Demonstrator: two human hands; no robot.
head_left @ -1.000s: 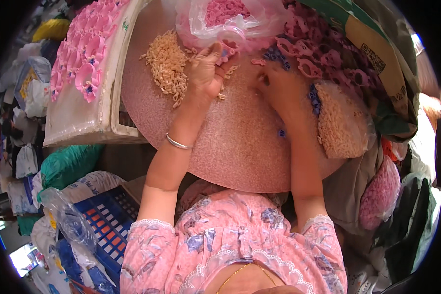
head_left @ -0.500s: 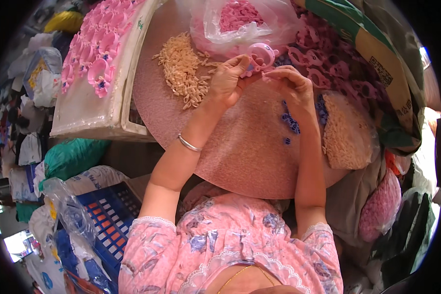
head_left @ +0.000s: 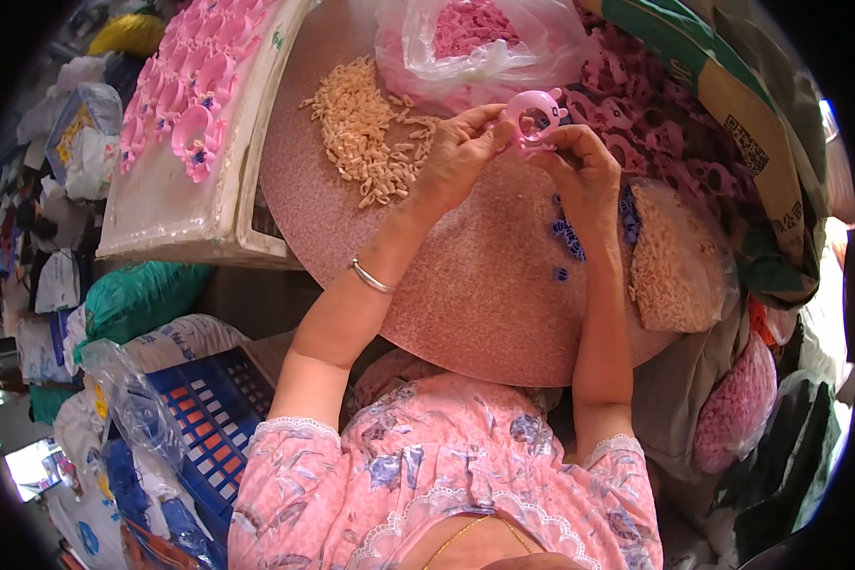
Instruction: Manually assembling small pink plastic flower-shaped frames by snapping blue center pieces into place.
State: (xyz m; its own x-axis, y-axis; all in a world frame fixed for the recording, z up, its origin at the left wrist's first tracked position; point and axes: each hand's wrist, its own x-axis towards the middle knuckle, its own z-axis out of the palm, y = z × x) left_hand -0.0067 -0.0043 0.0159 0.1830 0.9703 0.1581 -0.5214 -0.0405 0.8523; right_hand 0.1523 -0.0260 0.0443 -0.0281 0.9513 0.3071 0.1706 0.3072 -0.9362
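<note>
While pinched by left hand point(head_left: 456, 157) and right hand point(head_left: 584, 176) above the bench point(head_left: 484, 285), pink ring point(head_left: 534, 116) may slip among beige pieces point(head_left: 366, 128) or blue bits point(head_left: 568, 237), being small and lightly held.

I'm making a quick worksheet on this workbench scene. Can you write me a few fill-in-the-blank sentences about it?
1. Both hands, the left hand and the right hand, hold a small ring-shaped part coloured ____.
2. The left wrist wears a thin ____.
3. The small loose pieces under the right hand are coloured ____.
4. The round table has a heap of beige pieces on the person's ____ side.

Missing words: pink; bangle; blue; left
</note>
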